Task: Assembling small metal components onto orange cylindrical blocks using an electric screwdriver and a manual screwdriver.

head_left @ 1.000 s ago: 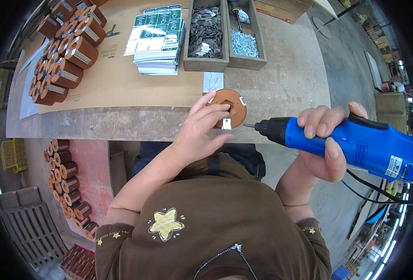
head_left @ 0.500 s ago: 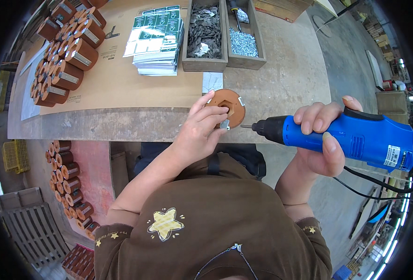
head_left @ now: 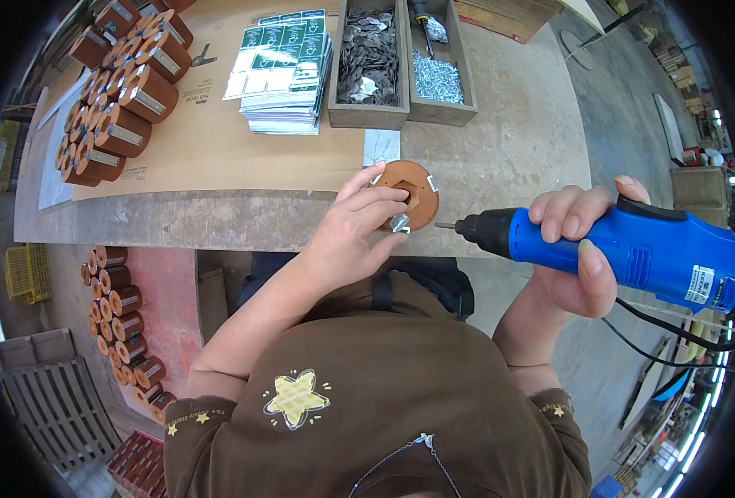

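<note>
My left hand [head_left: 352,217] grips a brown round wooden-looking piece [head_left: 424,187] with a six-sided recess, at the front edge of the table. Its fingers reach into the recess, and the thumb is near the lower rim. A small grey metal plate [head_left: 399,223] sits tilted at that rim, beside the thumb. My right hand [head_left: 578,286] is wrapped round a blue electric screwdriver [head_left: 637,253] with a black nose. The screwdriver lies level, its bit [head_left: 444,225] pointing left at the piece, a short gap away.
Open wooden boxes hold dark metal plates [head_left: 369,58] and silver screws [head_left: 440,80]. Left of them is a stack of green-and-white cards [head_left: 284,91] on brown cardboard [head_left: 210,166]. Brown cylinders [head_left: 124,129] stand at the far left, more [head_left: 125,299] below. A black cable [head_left: 666,332] trails from the screwdriver.
The screwdriver has drawn slightly right. The small metal plate at the round piece's lower rim now sits at a different tilt. My left hand keeps its hold.
</note>
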Demonstrator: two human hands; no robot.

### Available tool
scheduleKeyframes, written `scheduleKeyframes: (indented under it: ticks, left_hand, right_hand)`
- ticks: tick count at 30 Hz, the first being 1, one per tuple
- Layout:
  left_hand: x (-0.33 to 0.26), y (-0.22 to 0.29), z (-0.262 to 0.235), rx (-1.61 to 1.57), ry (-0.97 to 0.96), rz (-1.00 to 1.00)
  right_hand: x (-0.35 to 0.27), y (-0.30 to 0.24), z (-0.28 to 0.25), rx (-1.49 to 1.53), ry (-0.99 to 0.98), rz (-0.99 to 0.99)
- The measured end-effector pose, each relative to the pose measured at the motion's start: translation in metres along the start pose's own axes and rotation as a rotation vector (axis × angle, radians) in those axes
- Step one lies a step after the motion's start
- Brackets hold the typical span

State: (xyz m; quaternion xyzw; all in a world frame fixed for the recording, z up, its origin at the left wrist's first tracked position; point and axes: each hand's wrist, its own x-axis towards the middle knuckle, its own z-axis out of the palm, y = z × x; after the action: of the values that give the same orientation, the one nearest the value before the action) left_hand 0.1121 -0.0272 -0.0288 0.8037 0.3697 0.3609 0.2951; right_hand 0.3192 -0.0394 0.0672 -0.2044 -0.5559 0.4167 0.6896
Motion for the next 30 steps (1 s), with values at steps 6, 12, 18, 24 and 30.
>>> scheduleKeyframes:
  ticks: [6, 12, 18, 24, 30]
  left_hand:
    - [0.005, -0.002, -0.002, -0.002, -0.050, -0.005]
    - [-0.001, -0.008, 0.002, 0.000, 0.028, 0.060]
    - [-0.005, -0.008, 0.007, 0.017, 0.067, 0.080]
    - [-0.004, -0.009, 0.010, 0.051, 0.080, 0.107]
    - [0.000, -0.013, 0.007, 0.060, 0.052, 0.133]
  right_hand:
    - [0.005, 0.015, -0.018, -0.028, 0.151, 0.040]
    - [0.014, 0.074, -0.100, -0.341, 0.568, 0.708]
    - [-0.007, 0.141, -0.150, -0.641, 0.522, 0.792]
    - [0.006, 0.154, -0.135, -1.580, 0.034, 0.769]
    - [0.115, 0.123, -0.109, -1.335, -0.341, 0.696]
